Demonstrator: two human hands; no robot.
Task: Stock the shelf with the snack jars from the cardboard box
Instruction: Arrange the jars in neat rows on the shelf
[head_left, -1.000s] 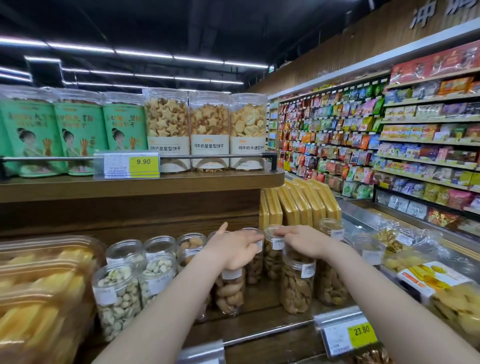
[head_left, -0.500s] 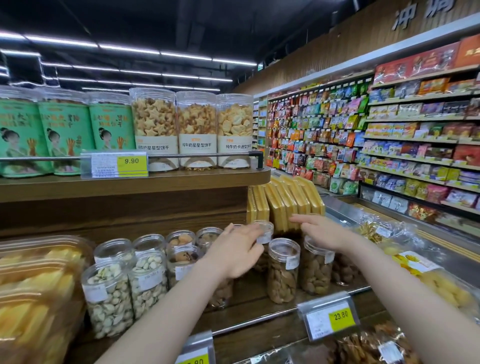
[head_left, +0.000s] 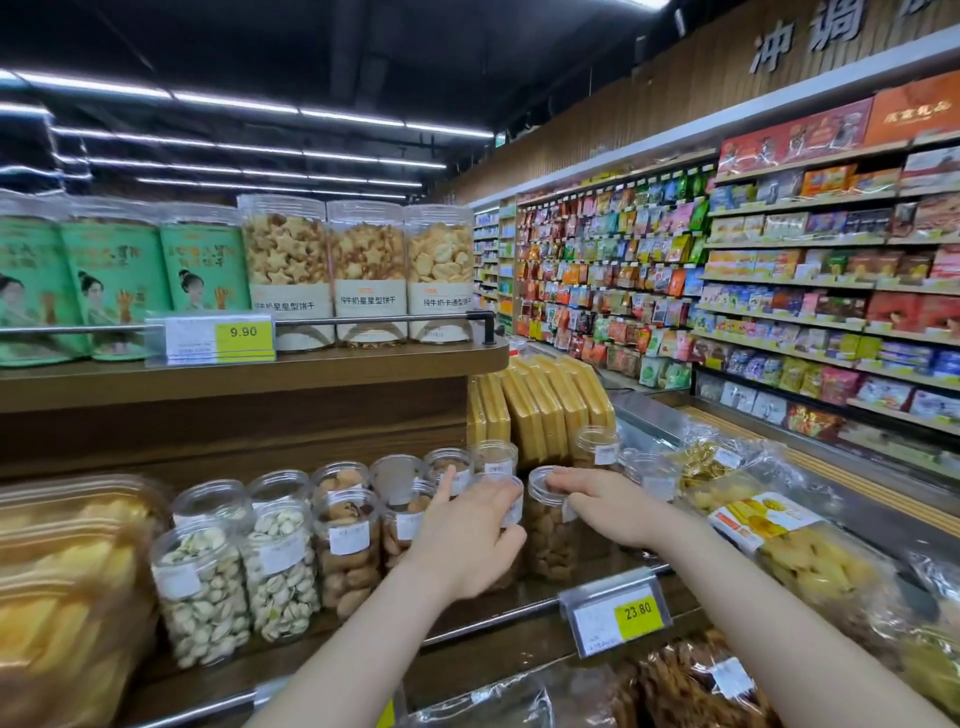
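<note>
Clear snack jars with white labels stand in rows on the wooden middle shelf (head_left: 483, 621). My left hand (head_left: 467, 540) wraps around the side of one nut jar (head_left: 505, 491) in the front row, index finger pointing up. Right beside it stands another jar of brown nuts (head_left: 550, 538), and my right hand (head_left: 610, 506) grips it by the lid rim with the fingertips. Both jars stand upright on the shelf. Pistachio jars (head_left: 200, 587) fill the left end of the rows. The cardboard box is not in view.
Above is a shelf with tall biscuit jars (head_left: 369, 270) and a rail. Yellow flat packs (head_left: 540, 410) stand behind the jars. Bagged snacks (head_left: 800, 551) lie to the right, a large tub (head_left: 67, 587) to the left. A price tag (head_left: 615, 616) hangs on the shelf edge.
My right hand has moved left from a jar farther right to the jar beside my left hand. My left hand has stayed on a front-row jar. The view has shifted slightly.
</note>
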